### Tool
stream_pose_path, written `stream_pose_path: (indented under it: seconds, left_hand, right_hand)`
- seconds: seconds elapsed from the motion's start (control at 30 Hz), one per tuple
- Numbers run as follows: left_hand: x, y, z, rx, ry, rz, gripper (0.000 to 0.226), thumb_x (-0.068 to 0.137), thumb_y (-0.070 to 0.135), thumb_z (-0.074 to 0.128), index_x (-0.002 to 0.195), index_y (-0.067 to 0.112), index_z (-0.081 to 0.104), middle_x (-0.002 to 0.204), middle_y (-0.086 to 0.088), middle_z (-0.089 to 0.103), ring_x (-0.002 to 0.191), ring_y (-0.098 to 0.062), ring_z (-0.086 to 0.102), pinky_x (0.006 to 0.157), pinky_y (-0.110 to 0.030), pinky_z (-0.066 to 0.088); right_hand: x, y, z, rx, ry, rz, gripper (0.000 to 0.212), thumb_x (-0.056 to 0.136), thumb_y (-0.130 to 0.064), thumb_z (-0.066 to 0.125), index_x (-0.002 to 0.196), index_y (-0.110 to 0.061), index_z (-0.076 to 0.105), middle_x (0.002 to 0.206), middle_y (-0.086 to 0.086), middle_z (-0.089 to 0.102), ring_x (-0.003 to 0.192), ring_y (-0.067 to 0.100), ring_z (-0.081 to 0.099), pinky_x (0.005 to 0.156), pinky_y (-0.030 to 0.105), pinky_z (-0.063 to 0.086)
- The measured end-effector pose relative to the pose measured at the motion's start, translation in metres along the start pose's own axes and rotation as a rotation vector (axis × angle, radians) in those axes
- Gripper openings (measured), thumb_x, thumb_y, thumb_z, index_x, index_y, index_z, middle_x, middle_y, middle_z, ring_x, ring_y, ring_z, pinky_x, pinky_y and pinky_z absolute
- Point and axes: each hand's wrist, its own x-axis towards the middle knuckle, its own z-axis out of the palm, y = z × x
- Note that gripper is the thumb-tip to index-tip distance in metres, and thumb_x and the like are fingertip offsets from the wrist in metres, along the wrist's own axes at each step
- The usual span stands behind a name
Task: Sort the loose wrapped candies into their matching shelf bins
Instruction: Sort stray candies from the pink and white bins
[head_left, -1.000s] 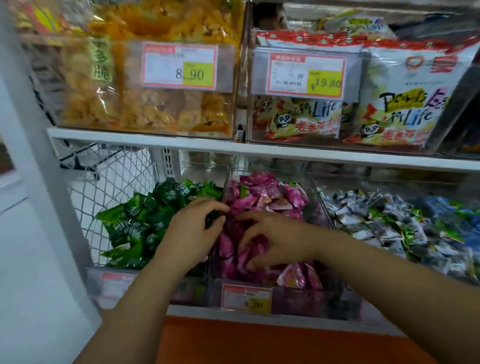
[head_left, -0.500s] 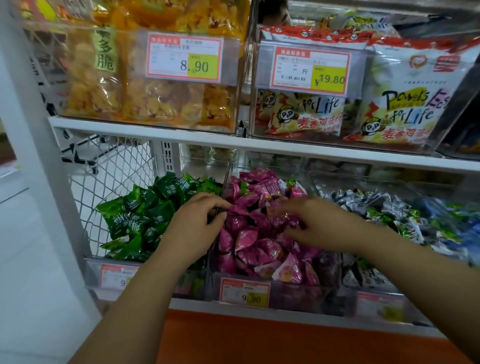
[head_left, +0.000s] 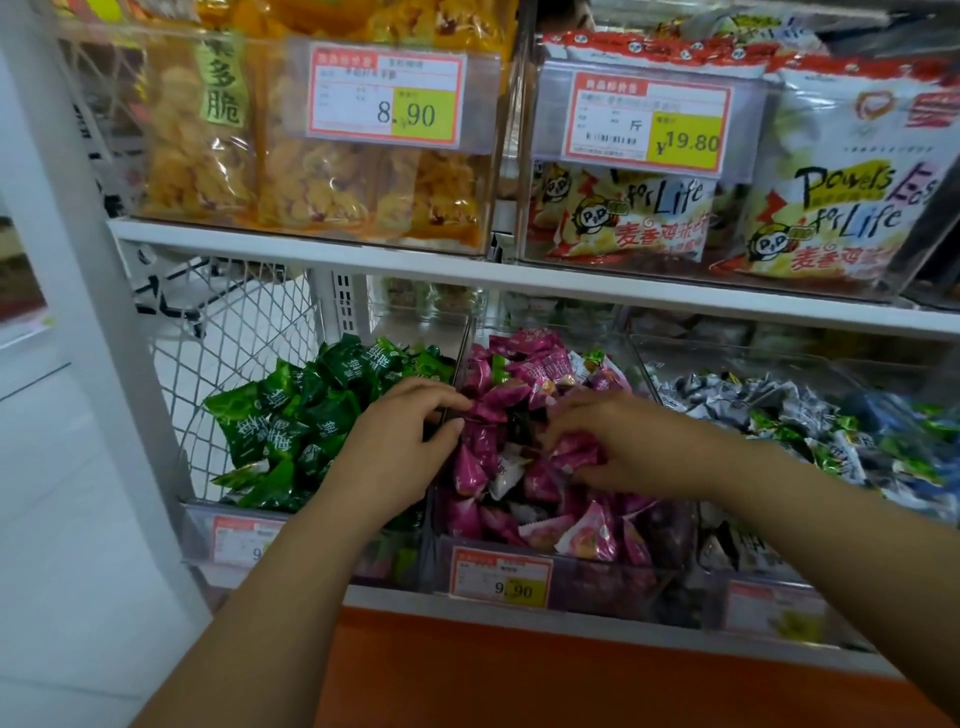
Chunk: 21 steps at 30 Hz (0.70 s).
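Three clear bins sit on the lower shelf: green wrapped candies (head_left: 311, 415) on the left, pink wrapped candies (head_left: 524, 374) in the middle, grey, white and green ones (head_left: 779, 415) on the right. A few odd pieces lie among the pink: a green one (head_left: 500, 365), a white one (head_left: 503, 474) and a dark one (head_left: 519, 427). My left hand (head_left: 400, 447) sits at the clear wall between the green and pink bins, fingers and thumb pinching its top edge. Inside the pink bin, my right hand (head_left: 628, 441) curls its fingers round pink candies (head_left: 574, 453).
The white upper shelf edge (head_left: 519, 280) hangs just above the bins, carrying boxes of yellow snack bags (head_left: 311, 197) and white snack bags (head_left: 831, 208). A wire mesh side panel (head_left: 228, 353) and a white post (head_left: 78, 312) close off the left. Price tags front each bin.
My right hand has moved right and farther back across the pink pile, stirring it and uncovering a dark piece. My left hand has stayed at the bin wall.
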Motion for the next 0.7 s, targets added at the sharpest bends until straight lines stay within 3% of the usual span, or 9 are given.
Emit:
stream_pose_path:
  seconds: [0.2,0.3,0.4,0.5,0.57,0.63,0.7]
  left_hand:
    - [-0.001,0.002,0.000,0.007,0.002,0.000,0.024,0.094,0.022,0.056,0.116,0.025,0.063,0.123,0.012,0.051,0.104,-0.001,0.047,0.094,-0.017,0.035]
    - [-0.002,0.002,0.000,0.018,0.003,0.007,0.024,0.094,0.022,0.056,0.116,0.025,0.064,0.124,0.012,0.050,0.103,0.000,0.046,0.094,-0.016,0.033]
    - [-0.002,0.001,0.000,0.014,-0.005,0.010,0.023,0.094,0.022,0.056,0.115,0.025,0.064,0.123,0.013,0.050,0.103,0.000,0.046,0.095,-0.016,0.034]
    - [-0.001,0.001,0.000,0.020,-0.010,0.005,0.024,0.094,0.023,0.056,0.116,0.026,0.063,0.123,0.013,0.050,0.104,0.000,0.046,0.096,-0.017,0.034]
    - [0.000,0.001,0.000,0.021,-0.009,0.005,0.023,0.094,0.023,0.056,0.116,0.026,0.063,0.122,0.013,0.050,0.103,0.001,0.046,0.094,-0.016,0.034]
    - [-0.001,0.001,-0.001,0.023,-0.010,0.010,0.024,0.094,0.024,0.056,0.116,0.026,0.063,0.123,0.014,0.049,0.103,0.003,0.044,0.093,-0.014,0.032]
    - [-0.003,0.000,-0.001,0.022,-0.020,0.012,0.024,0.094,0.024,0.055,0.117,0.027,0.063,0.125,0.015,0.048,0.103,0.003,0.044,0.093,-0.014,0.032]
  right_hand:
    - [-0.007,0.027,-0.004,-0.147,-0.003,0.215,0.047,0.090,-0.037,0.060,0.135,-0.031,0.049,0.135,-0.003,0.053,0.117,0.018,0.053,0.098,0.035,0.044]
    - [-0.005,0.034,0.000,-0.283,-0.028,0.278,0.049,0.094,-0.047,0.049,0.141,-0.037,0.039,0.148,-0.007,0.039,0.132,0.018,0.041,0.107,0.039,0.030]
    - [-0.008,0.021,-0.006,-0.285,0.026,0.263,0.053,0.092,-0.051,0.050,0.141,-0.037,0.040,0.151,-0.010,0.032,0.136,0.017,0.033,0.109,0.041,0.026]
    - [-0.001,-0.010,-0.007,-0.025,0.177,0.097,0.039,0.091,-0.040,0.059,0.128,-0.028,0.057,0.130,-0.011,0.056,0.111,0.008,0.053,0.100,0.032,0.041]
    - [0.010,-0.032,0.005,0.110,0.056,0.002,0.032,0.091,-0.028,0.061,0.122,-0.022,0.062,0.117,-0.009,0.064,0.097,0.005,0.058,0.090,0.025,0.047]
    - [0.022,-0.035,0.022,0.075,-0.006,-0.028,0.028,0.089,-0.021,0.062,0.116,-0.017,0.065,0.112,-0.002,0.066,0.092,0.012,0.061,0.084,0.031,0.051]
    - [0.028,-0.027,0.030,0.038,0.042,0.039,0.031,0.087,-0.021,0.063,0.116,-0.012,0.062,0.112,0.004,0.064,0.091,0.018,0.059,0.080,0.034,0.050]
